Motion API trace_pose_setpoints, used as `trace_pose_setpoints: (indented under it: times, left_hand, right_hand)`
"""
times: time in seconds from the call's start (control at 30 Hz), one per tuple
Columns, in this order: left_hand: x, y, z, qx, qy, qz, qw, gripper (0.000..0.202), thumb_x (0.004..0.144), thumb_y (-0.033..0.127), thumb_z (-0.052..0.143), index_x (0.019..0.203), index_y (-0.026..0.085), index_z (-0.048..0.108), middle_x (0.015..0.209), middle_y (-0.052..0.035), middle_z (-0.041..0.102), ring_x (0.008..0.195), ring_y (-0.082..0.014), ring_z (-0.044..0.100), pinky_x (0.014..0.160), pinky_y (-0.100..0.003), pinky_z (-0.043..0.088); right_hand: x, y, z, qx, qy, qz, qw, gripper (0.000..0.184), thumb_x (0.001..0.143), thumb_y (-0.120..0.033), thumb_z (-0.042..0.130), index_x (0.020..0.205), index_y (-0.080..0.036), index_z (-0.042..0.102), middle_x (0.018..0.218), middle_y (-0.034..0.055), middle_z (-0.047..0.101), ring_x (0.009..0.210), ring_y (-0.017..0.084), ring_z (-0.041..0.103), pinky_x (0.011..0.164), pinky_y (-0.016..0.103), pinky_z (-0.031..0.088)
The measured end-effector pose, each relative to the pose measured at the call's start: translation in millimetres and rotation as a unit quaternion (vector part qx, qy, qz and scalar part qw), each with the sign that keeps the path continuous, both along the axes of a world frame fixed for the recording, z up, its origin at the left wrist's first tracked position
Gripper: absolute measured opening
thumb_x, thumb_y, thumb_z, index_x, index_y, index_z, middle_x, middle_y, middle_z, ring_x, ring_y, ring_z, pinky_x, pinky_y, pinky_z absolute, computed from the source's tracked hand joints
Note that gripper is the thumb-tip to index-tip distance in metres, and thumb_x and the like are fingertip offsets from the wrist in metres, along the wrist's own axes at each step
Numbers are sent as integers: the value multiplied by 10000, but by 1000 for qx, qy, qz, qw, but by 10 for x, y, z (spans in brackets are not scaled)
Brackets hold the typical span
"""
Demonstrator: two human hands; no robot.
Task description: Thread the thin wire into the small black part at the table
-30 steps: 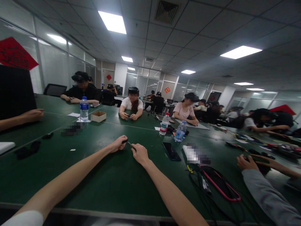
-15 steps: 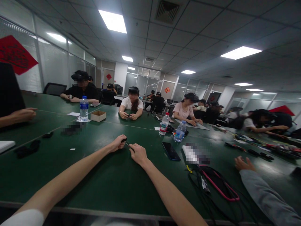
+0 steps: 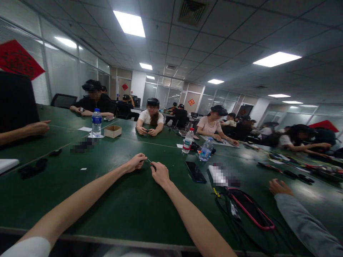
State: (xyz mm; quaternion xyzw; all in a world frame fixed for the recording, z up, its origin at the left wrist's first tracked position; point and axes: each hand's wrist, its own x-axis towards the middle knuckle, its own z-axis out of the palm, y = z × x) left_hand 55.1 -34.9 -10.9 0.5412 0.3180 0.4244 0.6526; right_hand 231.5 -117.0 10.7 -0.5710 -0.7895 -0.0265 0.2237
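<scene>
Both my arms reach far out over the green table (image 3: 128,207). My left hand (image 3: 136,162) is closed in a pinch on a small dark object with a thin pin-like end (image 3: 149,161). My right hand (image 3: 160,174) sits just to its right, fingers curled and closed on the other end of the same small thing. The hands almost touch, low over the table top. The object is too small to name.
A black phone (image 3: 195,171) lies right of my hands, with black and pink cables (image 3: 249,210) beyond it. Water bottles (image 3: 95,123) (image 3: 187,140) and a small box (image 3: 112,131) stand farther off. Other people sit around the table; a grey-sleeved arm (image 3: 300,221) rests at right.
My hands have stayed together, shifting slightly. The person at right has drawn a hand back. The hand at far left moved a little.
</scene>
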Motion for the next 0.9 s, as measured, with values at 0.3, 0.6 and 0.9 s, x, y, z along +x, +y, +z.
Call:
trace_pose_setpoints:
  times: [0.3,0.6,0.9]
  left_hand:
    - [0,7,-2,2,2,5,1000,330,742,416,657,811,213,405,497,111,328,343,-29,243,366,-156,120]
    - [37,111,-38,-8,-6,14,1000,303,757,402,619,815,227,378,482,121,304,337,-33,211,381,-160,90]
    - [18,73,26,-10,-12,2,1000,304,770,429,599,822,222,383,491,117,302,344,-36,222,395,-170,95]
  right_hand:
    - [-10,-19,41,-9,4,4,1000,307,929,-329,415,1178,-267,584,1097,34,633,965,158,591,811,244,439]
    - [-5,83,8,7,16,10,1000,294,914,-313,423,1133,-253,610,1075,36,647,964,157,599,829,235,428]
    - [15,150,-45,8,27,11,1000,301,908,-320,413,1112,-262,626,1047,35,661,933,167,611,792,251,443]
